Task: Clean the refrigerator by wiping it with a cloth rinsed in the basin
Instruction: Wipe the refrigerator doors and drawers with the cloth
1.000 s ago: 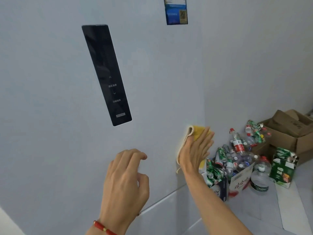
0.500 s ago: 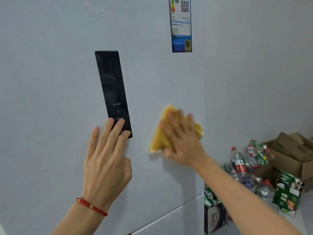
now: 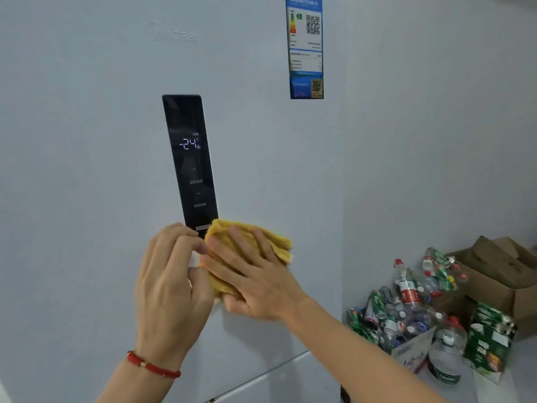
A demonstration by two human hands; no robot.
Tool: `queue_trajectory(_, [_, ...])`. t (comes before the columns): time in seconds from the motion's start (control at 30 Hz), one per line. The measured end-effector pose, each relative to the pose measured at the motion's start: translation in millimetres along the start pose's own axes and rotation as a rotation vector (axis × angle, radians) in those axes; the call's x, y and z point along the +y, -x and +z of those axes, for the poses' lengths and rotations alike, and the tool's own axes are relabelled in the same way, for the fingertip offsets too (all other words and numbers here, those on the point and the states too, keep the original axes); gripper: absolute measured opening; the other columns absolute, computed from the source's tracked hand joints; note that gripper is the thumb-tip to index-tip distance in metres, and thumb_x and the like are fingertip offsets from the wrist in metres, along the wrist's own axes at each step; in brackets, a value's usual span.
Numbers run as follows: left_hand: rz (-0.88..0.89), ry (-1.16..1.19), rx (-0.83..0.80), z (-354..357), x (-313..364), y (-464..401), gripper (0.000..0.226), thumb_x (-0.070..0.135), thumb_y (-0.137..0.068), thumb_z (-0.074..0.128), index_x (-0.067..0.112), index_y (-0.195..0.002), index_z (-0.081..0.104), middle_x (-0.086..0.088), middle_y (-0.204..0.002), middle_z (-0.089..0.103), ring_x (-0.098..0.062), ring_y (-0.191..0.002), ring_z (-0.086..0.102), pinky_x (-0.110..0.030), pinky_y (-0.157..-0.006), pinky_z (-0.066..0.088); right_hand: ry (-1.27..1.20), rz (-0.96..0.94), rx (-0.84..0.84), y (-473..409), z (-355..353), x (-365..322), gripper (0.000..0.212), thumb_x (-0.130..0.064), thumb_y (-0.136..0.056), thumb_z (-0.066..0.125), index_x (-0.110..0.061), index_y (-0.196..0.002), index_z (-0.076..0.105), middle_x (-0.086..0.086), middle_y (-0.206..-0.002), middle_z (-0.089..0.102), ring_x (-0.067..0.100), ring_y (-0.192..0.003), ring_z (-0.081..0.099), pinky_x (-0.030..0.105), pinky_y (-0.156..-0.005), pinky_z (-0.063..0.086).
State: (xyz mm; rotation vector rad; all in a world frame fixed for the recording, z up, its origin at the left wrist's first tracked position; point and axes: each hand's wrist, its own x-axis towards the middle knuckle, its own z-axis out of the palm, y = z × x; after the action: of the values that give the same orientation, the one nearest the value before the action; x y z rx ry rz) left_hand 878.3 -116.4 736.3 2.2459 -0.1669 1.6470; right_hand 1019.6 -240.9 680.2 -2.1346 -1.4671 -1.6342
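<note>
Head view: the right hand (image 3: 255, 283), fingers spread flat, pressed the yellow cloth (image 3: 250, 245) on the fridge door (image 3: 87, 170) just under the lit panel (image 3: 190, 164). The left hand (image 3: 171, 283), fingers loosely curled, met its edge. Wiping looked midway; wet streaks were unreadable, and the basin was out of sight.

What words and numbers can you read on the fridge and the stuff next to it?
"-24" with a small "°C": lit on the black control panel.
Small words lower on that panel: too blurred to read.
Raised brand name on the refrigerator door: too faint to read.
Blue energy sticker: two QR codes and a coloured scale; its print is too small.
Labels on the bottles and cans: too blurred.
</note>
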Motion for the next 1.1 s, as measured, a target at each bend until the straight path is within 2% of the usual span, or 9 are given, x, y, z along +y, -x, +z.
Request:
queue_trajectory(0.1, [0.018,-0.015,-0.023,-2,-1,1,0.033,-0.009,-0.071,0.044,0.003,-0.095,0.064,-0.008,-0.114,0.061,-0.029,-0.116,0.057,-0.034,-0.095,0.045,0.073,0.06,-0.01,14,-13,72,0.081,-0.054,-0.09,0.051,-0.03,-0.163,0.027,0.001,-0.171,0.013,0.035,-0.159,0.009,0.066,-0.123,0.018])
queue_trajectory(0.2, [0.01,-0.046,-0.034,-15,-6,-2,0.034,-0.009,-0.07,0.047,0.003,-0.096,0.065,-0.007,-0.114,0.062,-0.028,-0.115,0.057,-0.041,-0.09,0.049,0.008,0.669,0.19,3,-24,125,0.082,-0.058,-0.095,0.035,-0.021,-0.165,0.014,0.008,-0.173,0.001,0.037,-0.16,0.0,0.069,-0.122,0.011])
queue_trajectory(0.33, [-0.066,-0.062,-0.017,-40,-21,7,0.031,-0.006,-0.071,0.048,0.003,-0.095,0.065,-0.005,-0.112,0.062,-0.025,-0.11,0.056,-0.034,-0.09,0.046,-0.242,1.323,0.424,-55,-28,97,0.081,-0.054,-0.093,0.022,-0.023,-0.167,0.006,0.004,-0.174,-0.003,0.027,-0.16,-0.006,0.064,-0.123,0.006])
queue_trajectory(0.4, [-0.114,-0.073,-0.014,-49,-28,14,0.032,-0.006,-0.07,0.048,0.004,-0.096,0.065,-0.005,-0.112,0.062,-0.023,-0.11,0.056,-0.028,-0.093,0.043,-0.2,1.23,0.389,-86,-24,48,0.08,-0.052,-0.095,0.024,-0.021,-0.167,0.009,0.006,-0.174,-0.001,0.03,-0.16,-0.005,0.064,-0.124,0.004])
queue_trajectory(0.5, [-0.132,-0.065,-0.014,-53,-33,21,0.033,-0.006,-0.069,0.048,0.004,-0.097,0.065,-0.003,-0.112,0.061,-0.023,-0.11,0.056,-0.015,-0.098,0.036,-0.092,0.634,0.206,-92,-15,-26,0.076,-0.051,-0.096,0.039,-0.021,-0.165,0.022,0.009,-0.172,0.006,0.038,-0.159,0.002,0.068,-0.123,0.005])
queue_trajectory(0.57, [-0.129,-0.066,-0.02,-50,-33,21,0.035,-0.006,-0.069,0.049,0.004,-0.098,0.065,-0.004,-0.112,0.06,-0.024,-0.111,0.057,-0.011,-0.099,0.033,-0.05,0.293,0.152,-83,-15,-24,0.077,-0.049,-0.092,0.056,-0.023,-0.16,0.035,0.008,-0.17,0.02,0.037,-0.159,0.011,0.069,-0.121,0.012])
queue_trajectory(0.63, [-0.103,-0.043,-0.027,-41,-26,15,0.036,-0.006,-0.069,0.049,0.003,-0.099,0.066,-0.005,-0.113,0.061,-0.025,-0.111,0.057,-0.01,-0.1,0.032,-0.01,0.237,0.151,-74,-23,17,0.079,-0.049,-0.089,0.062,-0.023,-0.159,0.037,0.007,-0.169,0.025,0.034,-0.159,0.014,0.068,-0.122,0.013])
queue_trajectory(0.87, [-0.019,-0.015,-0.078,-21,-5,-3,0.045,-0.004,-0.071,0.049,0.005,-0.111,0.066,-0.004,-0.119,0.061,-0.024,-0.111,0.052,-0.018,-0.099,0.036,-0.314,1.161,0.331,-14,-24,119,0.077,-0.056,-0.098,0.026,-0.028,-0.166,0.005,-0.001,-0.175,-0.002,0.021,-0.161,-0.004,0.062,-0.126,0.001])
queue_trajectory(1.1, [-0.019,-0.038,-0.137,-34,-12,15,0.044,-0.002,-0.071,0.05,0.006,-0.112,0.066,-0.005,-0.119,0.059,-0.025,-0.113,0.052,-0.031,-0.096,0.042,-0.559,1.728,0.258,86,44,-42,0.077,-0.062,-0.097,0.014,-0.034,-0.162,-0.017,-0.008,-0.17,-0.026,0.015,-0.157,-0.021,0.062,-0.125,-0.002])
